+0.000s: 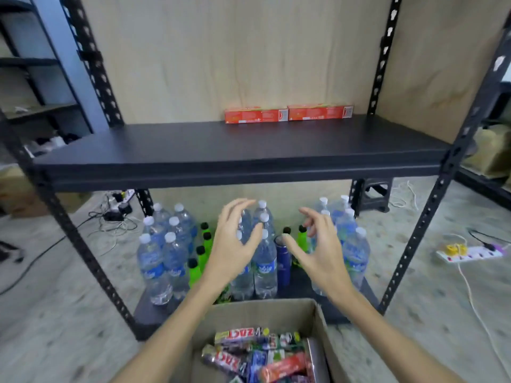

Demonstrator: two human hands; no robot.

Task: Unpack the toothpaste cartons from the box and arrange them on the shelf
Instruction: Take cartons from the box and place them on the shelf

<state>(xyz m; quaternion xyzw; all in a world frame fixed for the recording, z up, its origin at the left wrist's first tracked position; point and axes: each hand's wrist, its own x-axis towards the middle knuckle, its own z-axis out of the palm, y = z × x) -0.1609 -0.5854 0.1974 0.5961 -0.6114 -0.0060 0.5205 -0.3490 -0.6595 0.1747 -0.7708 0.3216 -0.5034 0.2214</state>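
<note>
**Both hands empty above the box, 2 cartons on the shelf**

2 red toothpaste cartons are seen lying end to end at the back of the black shelf [221,153], against the wooden back panel: the left carton [255,115] and the right carton [320,112], their ends touching or nearly so. They are placed right of the shelf's middle, long sides facing forward.

The left hand [235,244] and the right hand [318,244] are held out in front of the shelf's front edge and below it, above the cardboard box [318,322]. Nothing is held by either hand; the fingers of both are spread and loosely bent, with the palms turned toward each other and a gap left between them.

The box is seen open at the bottom of the view, just in front of the rack. More toothpaste cartons [249,346] are piled inside it in mixed colours, lying at different angles; 1 red carton [284,366] is seen near the front.

On the lower shelf behind the hands, clear water bottles [154,261] with white caps, green bottles [206,239] with black caps and a blue can [283,266] are stood together. A white power strip [470,254] is seen on the floor at the right, and tangled cables [116,217] at the left.
</note>
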